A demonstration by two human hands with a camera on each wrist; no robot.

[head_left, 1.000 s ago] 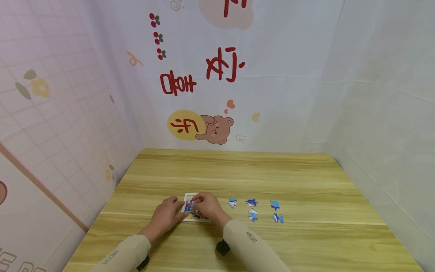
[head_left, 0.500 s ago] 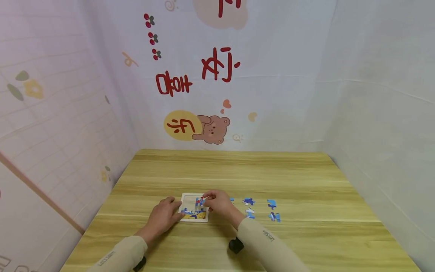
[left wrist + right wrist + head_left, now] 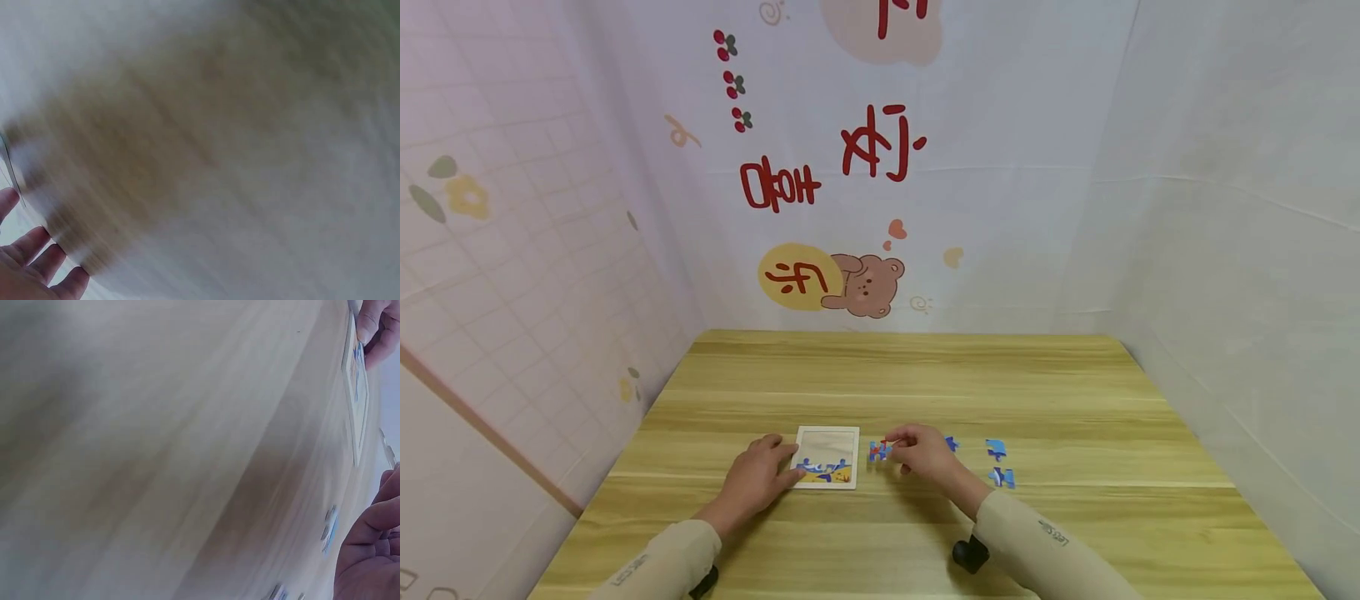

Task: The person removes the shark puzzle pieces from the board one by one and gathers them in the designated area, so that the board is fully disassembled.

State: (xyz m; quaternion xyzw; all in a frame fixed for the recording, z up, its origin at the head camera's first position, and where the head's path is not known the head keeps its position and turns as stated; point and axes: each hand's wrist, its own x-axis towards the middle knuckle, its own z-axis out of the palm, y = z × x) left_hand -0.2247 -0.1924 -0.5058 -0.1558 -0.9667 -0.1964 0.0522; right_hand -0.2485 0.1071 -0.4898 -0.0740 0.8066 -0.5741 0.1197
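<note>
My right hand [image 3: 928, 457] pinches a red and blue jigsaw piece [image 3: 877, 451] between thumb and fingers, just right of a white-rimmed puzzle tray [image 3: 856, 458]. In the right wrist view the held piece shows edge-on at the right border, raised off the table. Joined pieces [image 3: 826, 474] in yellow, blue and white fill the tray's near strip; the part above them is bare. My left hand [image 3: 754, 479] rests at the tray's left side, thumb and forefinger touching its rim, fingers [image 3: 39, 245] extended.
Loose blue puzzle pieces lie on the wooden table [image 3: 1075, 400] to the right: a partly covered one [image 3: 952, 443], a light blue one [image 3: 996, 449] and one nearer [image 3: 1002, 477]. My right hand hides some table there. White cloth walls enclose the table.
My right hand has lifted the red and blue piece out of the tray and carried it right, past the rim. My left hand stays at the tray's left side.
</note>
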